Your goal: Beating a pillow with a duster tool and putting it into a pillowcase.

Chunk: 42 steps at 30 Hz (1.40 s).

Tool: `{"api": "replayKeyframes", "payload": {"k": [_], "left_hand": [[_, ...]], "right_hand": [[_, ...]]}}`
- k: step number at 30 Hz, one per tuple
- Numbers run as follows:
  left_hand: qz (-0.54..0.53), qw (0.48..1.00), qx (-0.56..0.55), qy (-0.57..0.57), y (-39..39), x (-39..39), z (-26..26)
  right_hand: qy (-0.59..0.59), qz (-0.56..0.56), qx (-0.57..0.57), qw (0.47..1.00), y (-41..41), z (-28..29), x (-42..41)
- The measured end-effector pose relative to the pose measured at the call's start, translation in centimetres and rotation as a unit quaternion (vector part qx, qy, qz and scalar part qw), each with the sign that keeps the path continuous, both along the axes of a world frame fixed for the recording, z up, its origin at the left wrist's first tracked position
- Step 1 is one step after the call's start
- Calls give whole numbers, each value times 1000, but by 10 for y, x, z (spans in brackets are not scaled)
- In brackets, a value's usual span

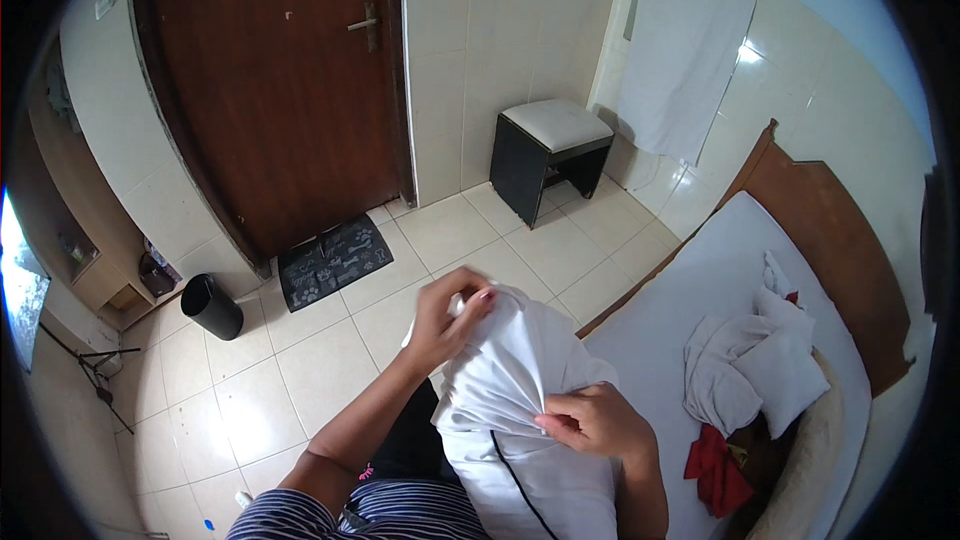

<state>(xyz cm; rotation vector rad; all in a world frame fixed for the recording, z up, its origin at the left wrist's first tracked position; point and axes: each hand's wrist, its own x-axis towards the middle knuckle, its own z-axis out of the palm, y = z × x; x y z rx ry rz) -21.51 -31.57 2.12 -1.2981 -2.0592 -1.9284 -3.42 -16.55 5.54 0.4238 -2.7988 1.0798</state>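
A white cloth with gathered folds is stretched between my two hands, over what looks like a pillow held against my body. My left hand grips the cloth at its far upper edge, thumb on top. Lower and to the right, my right hand pinches a fold between thumb and fingers. A black cord or piped line runs down the white fabric below the folds. What lies inside the cloth is hidden.
To my right stands a bed with a wooden headboard, holding crumpled white linen and a red cloth. A black stool, a doormat by the brown door, a black bin and a tripod stand on the tiled floor.
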Motion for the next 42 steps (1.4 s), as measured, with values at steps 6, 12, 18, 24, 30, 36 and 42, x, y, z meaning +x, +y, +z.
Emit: {"api": "replayKeyframes", "payload": {"k": [6, 12, 18, 24, 30, 36, 42], "left_hand": [[93, 990, 43, 102, -24, 21, -44], [153, 985, 13, 80, -27, 25, -56], [-66, 995, 35, 73, -60, 47, -61], [-97, 992, -70, 46, -70, 37, -57], [-9, 993, 87, -81, -65, 33, -59], [124, 991, 57, -4, -39, 28, -47], [93, 989, 106, -41, -23, 32, -42]], "right_hand": [[57, -96, 5, 994, 1, -21, -13], [122, -141, -16, 982, -13, -29, -29], [144, -168, 42, 974, -14, -17, -39], [138, -109, 119, 977, -27, -20, -69], [109, -25, 80, 991, -24, -27, -58], [-57, 72, 57, 994, -12, -6, -20], [-101, 53, 74, 991, -16, 5, -17]]}}
